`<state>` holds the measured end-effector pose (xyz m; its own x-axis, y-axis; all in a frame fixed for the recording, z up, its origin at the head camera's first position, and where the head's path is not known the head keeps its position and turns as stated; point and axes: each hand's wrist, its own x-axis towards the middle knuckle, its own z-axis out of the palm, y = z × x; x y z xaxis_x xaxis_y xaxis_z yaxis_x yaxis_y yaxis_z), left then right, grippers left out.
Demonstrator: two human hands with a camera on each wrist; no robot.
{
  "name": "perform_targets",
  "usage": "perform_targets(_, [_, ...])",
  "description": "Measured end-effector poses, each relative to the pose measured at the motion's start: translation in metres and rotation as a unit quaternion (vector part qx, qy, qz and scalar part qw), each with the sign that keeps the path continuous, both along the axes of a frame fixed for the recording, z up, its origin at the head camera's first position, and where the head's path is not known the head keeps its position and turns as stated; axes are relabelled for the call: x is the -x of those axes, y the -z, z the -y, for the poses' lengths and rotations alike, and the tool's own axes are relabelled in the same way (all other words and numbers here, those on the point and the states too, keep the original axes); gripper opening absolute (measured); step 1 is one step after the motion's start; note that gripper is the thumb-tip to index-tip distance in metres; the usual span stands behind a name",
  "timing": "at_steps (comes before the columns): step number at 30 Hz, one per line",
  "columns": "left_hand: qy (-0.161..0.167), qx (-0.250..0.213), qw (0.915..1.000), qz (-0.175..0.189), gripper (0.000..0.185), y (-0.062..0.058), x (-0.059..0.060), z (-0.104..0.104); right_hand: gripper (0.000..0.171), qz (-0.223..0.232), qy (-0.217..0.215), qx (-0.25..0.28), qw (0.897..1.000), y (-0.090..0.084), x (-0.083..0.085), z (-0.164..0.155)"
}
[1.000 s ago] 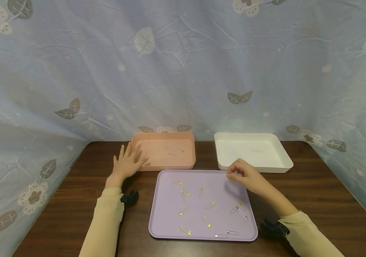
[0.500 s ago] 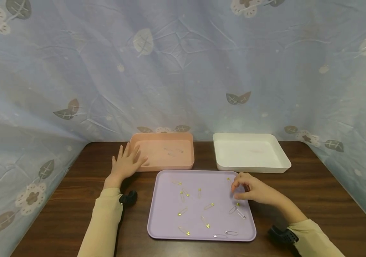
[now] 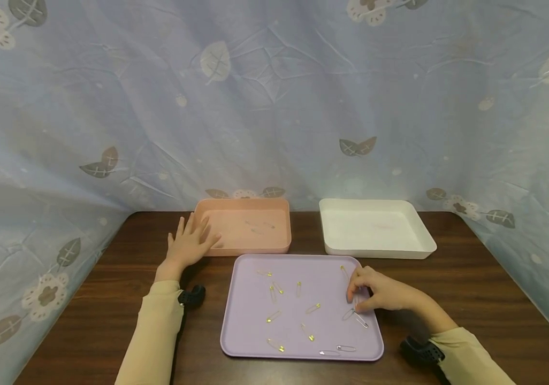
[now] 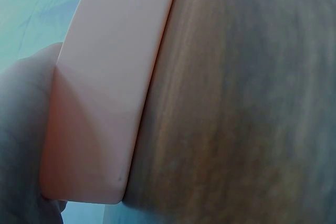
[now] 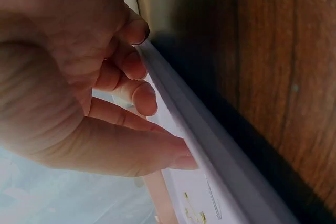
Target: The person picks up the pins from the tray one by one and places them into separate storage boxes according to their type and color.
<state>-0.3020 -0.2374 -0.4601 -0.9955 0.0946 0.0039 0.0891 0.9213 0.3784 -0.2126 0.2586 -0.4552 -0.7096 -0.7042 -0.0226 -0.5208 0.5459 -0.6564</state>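
In the head view, my left hand (image 3: pixel 187 251) rests with spread fingers on the left front corner of the peach tray (image 3: pixel 281 251); the left wrist view shows the tray's wall (image 4: pixel 105 98) beside the hand. My right hand (image 3: pixel 382 290) is over the right edge of the lilac tray (image 3: pixel 325 321). Its thumb and index finger reach down and stand apart, with a safety pin (image 3: pixel 357 299) lying between them. A pair of silver safety pins (image 3: pixel 361 320) lies just below the thumb. By the knuckles is a yellow-headed safety pin (image 3: pixel 343 270).
Several yellow-headed safety pins (image 3: pixel 313 308) are scattered over the lilac tray, and silver ones (image 3: pixel 347 348) lie near its front edge. A few pins (image 3: pixel 257 231) sit in the peach tray. The white tray (image 3: pixel 380 254) stands at the back right of the wooden table (image 3: pixel 467 278).
My right hand has come down from the lilac tray's upper right towards the front, and its thumb and index finger have parted. A yellow-headed pin by the knuckles has come into sight. My left hand stays put.
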Motion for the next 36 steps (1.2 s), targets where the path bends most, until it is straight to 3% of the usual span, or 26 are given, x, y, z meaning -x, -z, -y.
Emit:
perform_targets(11, [0.003, -0.003, 1.0000, 0.000, 0.083, -0.001, 0.000, 0.000, 0.012, -0.015, -0.019, 0.010, 1.000, 0.001, -0.002, 0.003])
perform_targets(18, [0.002, -0.002, 1.0000, -0.002, 0.083, 0.000, 0.000, -0.001, 0.013, -0.050, -0.023, 0.007, 0.998, 0.000, -0.005, 0.005])
perform_targets(27, [0.000, -0.004, 1.0000, 0.000, 0.085, 0.000, 0.000, 0.000, 0.015, -0.046, -0.007, -0.024, 0.999, -0.004, -0.008, 0.010])
perform_targets(36, [0.000, -0.006, 1.0000, -0.002, 0.085, 0.000, 0.000, 0.000, 0.018, -0.075, 0.004, -0.048, 0.996, -0.005, -0.011, 0.014])
